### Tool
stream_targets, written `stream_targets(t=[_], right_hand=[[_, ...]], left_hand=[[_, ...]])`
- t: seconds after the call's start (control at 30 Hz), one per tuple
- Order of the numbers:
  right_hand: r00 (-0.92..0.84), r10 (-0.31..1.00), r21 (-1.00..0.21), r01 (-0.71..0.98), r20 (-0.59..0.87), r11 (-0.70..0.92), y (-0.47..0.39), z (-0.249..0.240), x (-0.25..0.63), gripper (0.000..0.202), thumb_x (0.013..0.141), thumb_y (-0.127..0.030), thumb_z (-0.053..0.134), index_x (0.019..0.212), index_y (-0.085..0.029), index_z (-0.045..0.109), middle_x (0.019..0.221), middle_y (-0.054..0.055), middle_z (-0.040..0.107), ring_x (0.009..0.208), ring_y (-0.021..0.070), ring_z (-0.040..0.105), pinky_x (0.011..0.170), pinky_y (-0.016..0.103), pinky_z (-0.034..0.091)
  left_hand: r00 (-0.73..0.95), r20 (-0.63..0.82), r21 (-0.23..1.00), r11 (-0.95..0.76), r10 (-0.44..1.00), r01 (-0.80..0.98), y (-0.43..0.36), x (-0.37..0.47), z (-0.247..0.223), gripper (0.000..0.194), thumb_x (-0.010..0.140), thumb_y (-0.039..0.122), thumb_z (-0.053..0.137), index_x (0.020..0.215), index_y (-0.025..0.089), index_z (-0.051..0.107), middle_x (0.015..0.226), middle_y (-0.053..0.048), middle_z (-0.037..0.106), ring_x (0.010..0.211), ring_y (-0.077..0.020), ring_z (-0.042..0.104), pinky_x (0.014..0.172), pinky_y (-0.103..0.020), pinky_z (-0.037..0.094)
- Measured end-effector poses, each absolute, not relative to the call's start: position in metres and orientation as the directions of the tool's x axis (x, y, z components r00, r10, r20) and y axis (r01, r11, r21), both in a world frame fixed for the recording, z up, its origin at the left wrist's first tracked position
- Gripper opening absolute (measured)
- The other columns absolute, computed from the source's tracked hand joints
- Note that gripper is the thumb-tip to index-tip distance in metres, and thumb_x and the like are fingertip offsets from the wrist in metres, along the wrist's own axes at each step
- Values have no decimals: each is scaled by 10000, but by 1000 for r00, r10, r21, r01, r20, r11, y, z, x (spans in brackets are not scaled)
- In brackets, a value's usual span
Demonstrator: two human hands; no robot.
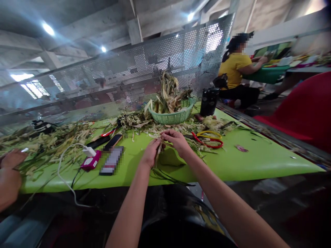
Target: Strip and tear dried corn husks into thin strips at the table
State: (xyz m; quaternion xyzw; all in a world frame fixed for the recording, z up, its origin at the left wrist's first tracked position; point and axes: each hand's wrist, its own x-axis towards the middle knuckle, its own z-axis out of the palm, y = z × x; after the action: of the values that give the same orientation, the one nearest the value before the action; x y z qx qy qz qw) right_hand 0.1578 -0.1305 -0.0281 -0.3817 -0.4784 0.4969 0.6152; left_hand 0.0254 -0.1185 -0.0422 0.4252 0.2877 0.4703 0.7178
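Observation:
My left hand (151,152) is closed around a bunch of dried corn husk strips (157,157), just above the front of the green table (230,165). Opposite it, my right hand (178,142) pinches the upper end of the same strips, its thumb and fingertips meeting near my left fingers. Long dark strands (170,177) trail below my hands onto the table edge. Beyond them stands a green plastic basket (170,117) heaped with dry husks (169,94). Scissors with red handles (216,146) and a yellow-handled pair (210,133) lie to the right of my hands.
Left of my hands lie a phone (112,160), another dark phone (113,142) and a pink power adapter (91,161) with a white cable (60,165). Loose husks (64,137) cover the table's back. A co-worker's hand (14,158) rests far left. A black container (209,101) stands behind.

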Motion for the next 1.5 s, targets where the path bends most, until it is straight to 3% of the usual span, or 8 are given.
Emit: stream_targets(t=[0.23,0.4,0.6,0.83,1.0,1.13,1.27,1.5], right_hand=[[160,948,-939,-168,275,300,-125,-30,161,288,605,-403,766,662,-180,594,628,-31,552,609,112,481,618,261,424],[251,914,-931,-102,318,352,-124,-29,160,261,615,-384,731,632,-184,564,588,-37,510,582,114,432,580,261,367],[312,893,-930,-70,323,361,-123,-30,162,254,637,-392,699,631,-191,543,589,-24,505,584,122,435,585,263,375],[201,941,-953,-80,273,293,-123,-30,164,348,683,-509,678,756,-177,609,681,-3,590,615,122,491,591,250,383],[42,977,-975,-62,211,213,-132,-26,159,432,714,-577,639,608,-162,580,569,-7,557,520,112,470,512,246,337],[-24,978,-977,-65,207,205,-134,-25,158,412,682,-523,687,533,-160,565,504,-17,525,482,99,430,503,249,319],[23,969,-966,-76,246,247,-133,-25,157,334,670,-429,697,510,-172,555,482,-29,501,491,100,424,527,256,324],[89,960,-959,-80,264,271,-129,-26,158,283,664,-358,666,482,-187,533,457,-31,481,470,103,399,526,272,326]], left_hand=[[414,13,893,176,910,-415,-122,26,-38,317,693,386,738,894,171,618,640,25,586,536,-81,516,528,-199,413],[439,50,906,145,897,-398,-121,27,-39,348,722,396,708,989,190,622,714,11,611,569,-95,514,597,-238,436],[443,84,935,84,892,-346,-122,27,-40,305,736,403,694,932,176,637,713,13,586,595,-91,498,607,-233,407],[308,17,877,134,951,-461,-118,25,-40,310,692,378,739,872,159,613,647,23,600,563,-84,534,607,-221,437],[297,74,808,118,952,-578,-110,25,-47,345,697,352,737,955,158,615,805,-23,677,695,-120,624,692,-252,469],[306,68,820,121,950,-559,-110,25,-48,331,709,374,721,943,165,613,782,-13,669,698,-130,627,692,-261,468],[302,37,852,127,953,-507,-112,24,-46,328,699,391,727,892,162,594,673,29,599,561,-83,547,599,-225,437],[309,53,879,102,950,-466,-110,20,-47,345,675,420,741,788,147,563,629,36,548,521,-61,490,530,-204,392]])
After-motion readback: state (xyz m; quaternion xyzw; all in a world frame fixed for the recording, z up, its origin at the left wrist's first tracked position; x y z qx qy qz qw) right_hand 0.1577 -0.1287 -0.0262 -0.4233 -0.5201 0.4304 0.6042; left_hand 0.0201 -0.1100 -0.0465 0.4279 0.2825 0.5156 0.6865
